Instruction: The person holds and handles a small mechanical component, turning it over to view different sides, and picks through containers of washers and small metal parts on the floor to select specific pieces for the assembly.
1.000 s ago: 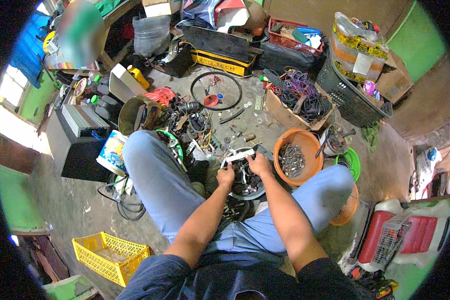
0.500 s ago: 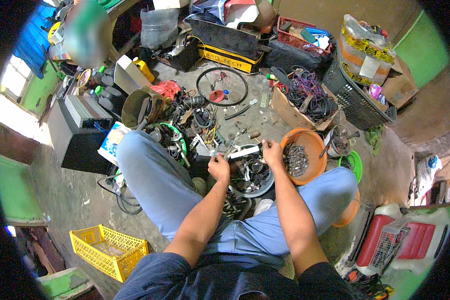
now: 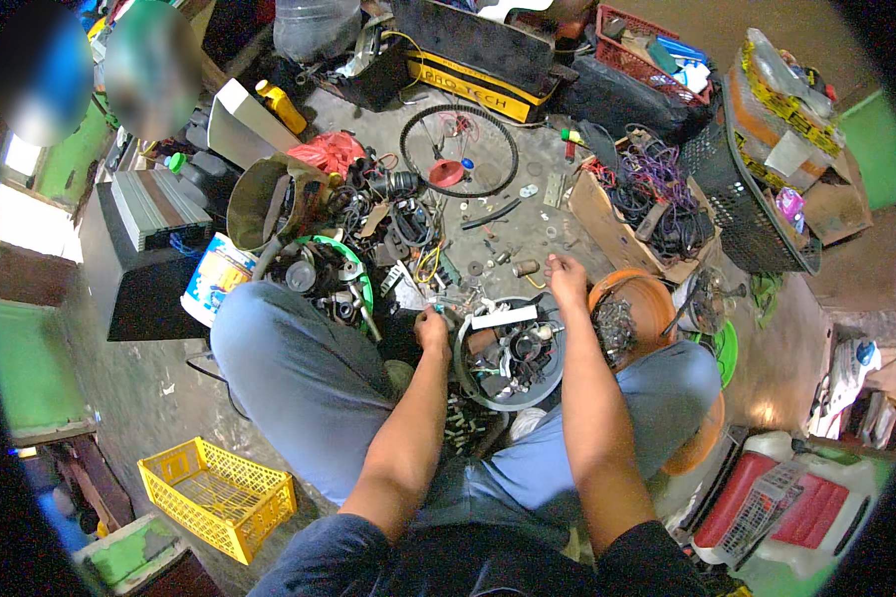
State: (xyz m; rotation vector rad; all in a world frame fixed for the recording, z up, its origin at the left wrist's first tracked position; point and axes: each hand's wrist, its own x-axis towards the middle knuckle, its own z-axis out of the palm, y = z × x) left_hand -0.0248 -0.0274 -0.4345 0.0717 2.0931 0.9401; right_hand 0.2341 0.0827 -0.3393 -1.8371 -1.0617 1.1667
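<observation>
In front of me a grey basin holds a jumble of dark and metal parts. A flat white strip rests over its far side, with neither hand gripping it. My left hand is closed at the basin's left rim, a small pale-teal bit showing at its fingertips, too small to name. My right hand is raised beyond the basin's right side, its fingers drawn together; whatever they hold, if anything, is hidden. Left of that hand, a short brown cylinder lies on the floor.
An orange basin of small metal pieces stands by my right knee. A cardboard box of tangled wires lies beyond it. At left are a green tub of parts and a yellow crate. A black ring lies ahead.
The white strip has left my hands and now lies across the basin. My right hand has moved away and up from it. The whole view has shifted slightly.
</observation>
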